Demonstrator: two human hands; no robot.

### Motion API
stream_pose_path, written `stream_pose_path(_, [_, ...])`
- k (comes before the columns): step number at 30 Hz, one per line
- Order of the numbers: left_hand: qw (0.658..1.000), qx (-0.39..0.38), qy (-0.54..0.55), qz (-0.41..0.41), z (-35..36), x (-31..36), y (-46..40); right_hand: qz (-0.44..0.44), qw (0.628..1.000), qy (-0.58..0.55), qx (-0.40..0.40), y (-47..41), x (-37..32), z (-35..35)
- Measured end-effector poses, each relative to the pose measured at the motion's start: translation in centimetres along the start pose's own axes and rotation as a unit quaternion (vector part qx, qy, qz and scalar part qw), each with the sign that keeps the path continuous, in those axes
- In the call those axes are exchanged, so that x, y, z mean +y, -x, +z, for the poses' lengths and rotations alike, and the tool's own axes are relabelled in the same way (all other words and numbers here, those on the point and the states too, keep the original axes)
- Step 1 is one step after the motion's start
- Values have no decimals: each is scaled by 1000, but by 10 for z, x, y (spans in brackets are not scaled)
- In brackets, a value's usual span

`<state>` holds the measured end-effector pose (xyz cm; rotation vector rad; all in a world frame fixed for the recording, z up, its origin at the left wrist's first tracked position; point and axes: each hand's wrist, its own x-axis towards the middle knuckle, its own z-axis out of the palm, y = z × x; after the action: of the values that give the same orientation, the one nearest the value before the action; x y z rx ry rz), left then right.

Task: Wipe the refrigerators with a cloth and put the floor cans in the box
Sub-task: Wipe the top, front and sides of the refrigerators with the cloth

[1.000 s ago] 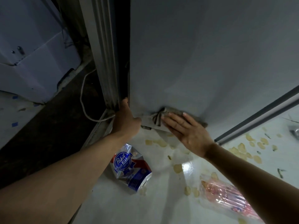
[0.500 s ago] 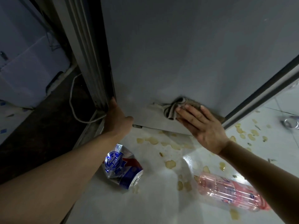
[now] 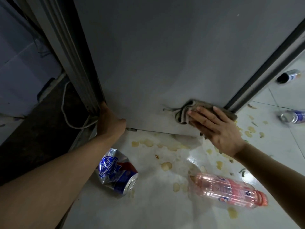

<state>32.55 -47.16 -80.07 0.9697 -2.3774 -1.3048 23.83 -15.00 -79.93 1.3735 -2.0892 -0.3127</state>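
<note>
**Two hands low on the refrigerator door, cans lying on the floor**

Two hands work at the bottom of the grey refrigerator door (image 3: pixel 165 55). At 3 o'clock the right hand (image 3: pixel 219 129) lies flat, fingers straight and together, pressing a bunched brown cloth (image 3: pixel 189 111) against the door's lower right corner, just beside the dark edge strip. At 9 o'clock the left hand (image 3: pixel 110 119) grips the door's lower left edge; its fingers wrap behind the edge and are hidden, the thumb lying on the front face.

On the pale tiled floor (image 3: pixel 156 204), at 6 o'clock, a crushed Pabst Blue Ribbon can (image 3: pixel 115 171) lies on its side beside the left forearm. At 5 o'clock lies a pink clear plastic bottle (image 3: pixel 226 189), well apart from that can. Yellowish spill spots (image 3: pixel 166 166) dot the tiles between them and under the door. At 2 o'clock a dark-mouthed can (image 3: pixel 288 76) lies on its side, and below it, at 3 o'clock, a blue can (image 3: pixel 292 116). A white cord (image 3: pixel 66 103) loops over the dark ground at 9 o'clock.
</note>
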Motion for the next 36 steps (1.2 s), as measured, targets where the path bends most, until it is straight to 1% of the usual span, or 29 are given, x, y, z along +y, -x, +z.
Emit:
stream_pose_path(2, [1000,4,2,-3,1,1,1,-11,1000,-7,-19,10,-6,10])
stream_pose_path(3, [1000,6,1,-3,1,2,2,-32,998,-20,-52,14,-14,16])
stream_pose_path(5, [1000,8,-5,-1,1,2,3,-94,983,-18,-160,16,-30,23])
stream_pose_path(6, [1000,10,-7,2,2,2,3,-107,975,-14,-194,15,-33,23])
stream_pose_path(7, [1000,12,-9,5,1,3,2,-110,974,-22,-197,14,-32,22])
stream_pose_path(9, [1000,13,-8,5,1,4,3,-96,983,-48,-150,13,-22,17])
stream_pose_path(12, [1000,13,8,10,1,4,4,-50,994,-77,-52,14,0,2])
stream_pose_path(15, [999,19,27,7,3,3,3,19,994,-91,51,14,14,-7])
stream_pose_path(17, [999,22,23,6,4,2,2,55,990,-93,87,15,11,-3])
stream_pose_path(18, [1000,20,19,9,5,1,1,65,990,-94,86,16,7,2])
stream_pose_path(21, [999,20,13,23,7,-5,-1,61,992,-104,45,25,-9,20])
stream_pose_path(24, [999,24,13,24,8,-9,-1,41,991,-120,-35,36,-23,36])
stream_pose_path(25, [999,21,15,23,9,-10,-1,39,990,-124,-62,38,-27,37])
stream_pose_path(29, [999,6,31,19,8,-10,-4,46,983,-122,-129,32,-39,27])
stream_pose_path(31, [999,-13,40,11,5,-11,-5,105,968,-148,-172,24,-46,22])
stream_pose_path(32, [998,-31,50,7,2,-13,-6,162,948,-185,-201,20,-51,18])
stream_pose_path(33, [997,-51,66,4,-1,-15,-7,200,930,-204,-231,16,-58,13])
stream_pose_path(34, [994,-69,80,5,-4,-17,-9,227,916,-223,-242,12,-66,8])
stream_pose_path(35, [993,-82,90,9,-8,-20,-11,241,912,-231,-237,10,-75,6])
stream_pose_path(36, [991,-90,94,12,-11,-22,-13,252,915,-235,-211,6,-82,3])
